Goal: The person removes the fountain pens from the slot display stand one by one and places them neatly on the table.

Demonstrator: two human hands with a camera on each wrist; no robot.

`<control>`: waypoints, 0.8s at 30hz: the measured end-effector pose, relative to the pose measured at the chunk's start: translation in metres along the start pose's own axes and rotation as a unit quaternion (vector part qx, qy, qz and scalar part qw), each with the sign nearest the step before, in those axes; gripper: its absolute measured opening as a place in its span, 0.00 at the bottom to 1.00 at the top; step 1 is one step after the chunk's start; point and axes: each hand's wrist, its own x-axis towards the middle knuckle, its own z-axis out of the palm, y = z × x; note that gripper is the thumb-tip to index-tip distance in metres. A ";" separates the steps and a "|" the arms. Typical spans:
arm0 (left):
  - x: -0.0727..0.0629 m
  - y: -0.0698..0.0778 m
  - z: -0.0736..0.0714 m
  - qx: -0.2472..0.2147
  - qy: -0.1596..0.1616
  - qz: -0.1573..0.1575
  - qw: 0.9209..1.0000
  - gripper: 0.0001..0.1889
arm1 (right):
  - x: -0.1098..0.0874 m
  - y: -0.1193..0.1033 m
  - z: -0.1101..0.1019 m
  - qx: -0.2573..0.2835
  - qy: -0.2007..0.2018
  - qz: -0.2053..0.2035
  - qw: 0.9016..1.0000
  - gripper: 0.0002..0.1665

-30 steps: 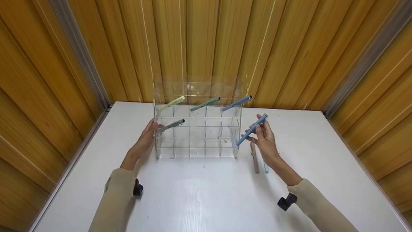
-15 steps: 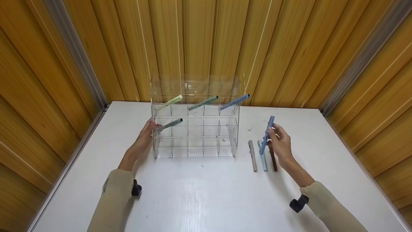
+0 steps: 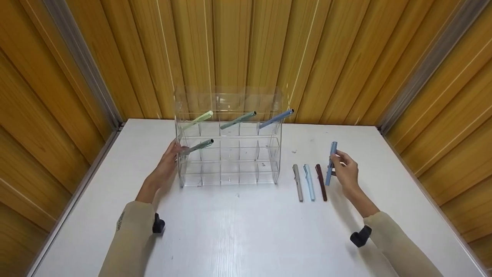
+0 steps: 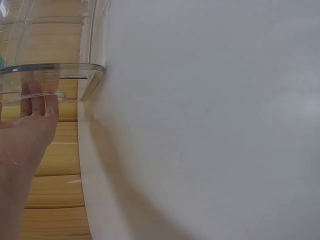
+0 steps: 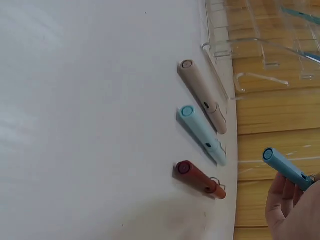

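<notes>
My right hand (image 3: 348, 171) pinches a blue pen (image 3: 331, 163) above the right part of the table, its thumb across the barrel. The pen stands nearly upright in the head view, and its round end shows in the right wrist view. Beside it lie a grey-beige pen (image 3: 298, 182), a light blue pen (image 3: 309, 182) and a dark red pen (image 3: 321, 182). My left hand (image 3: 165, 165) touches the left side of a clear rack (image 3: 230, 177); in the left wrist view its fingers (image 4: 37, 102) look fairly straight against the clear plastic. Its thumb is hidden.
In the rack's top row lean a pale green pen (image 3: 198, 120), a green pen (image 3: 239, 120) and a darker blue pen (image 3: 276, 118). A dark green pen (image 3: 200, 146) leans in the row below, at left. Yellow wood-look walls (image 3: 230, 46) enclose the white table (image 3: 215, 231).
My right hand has carried the blue pen right, away from the rack, and turned it more upright. The three lying pens have come into full view. My left hand stays at the rack.
</notes>
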 end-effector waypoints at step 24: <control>0.001 -0.002 -0.001 0.003 0.001 0.009 1.000 0.37 | 0.013 0.044 -0.024 -0.134 -0.028 0.005 0.991 0.30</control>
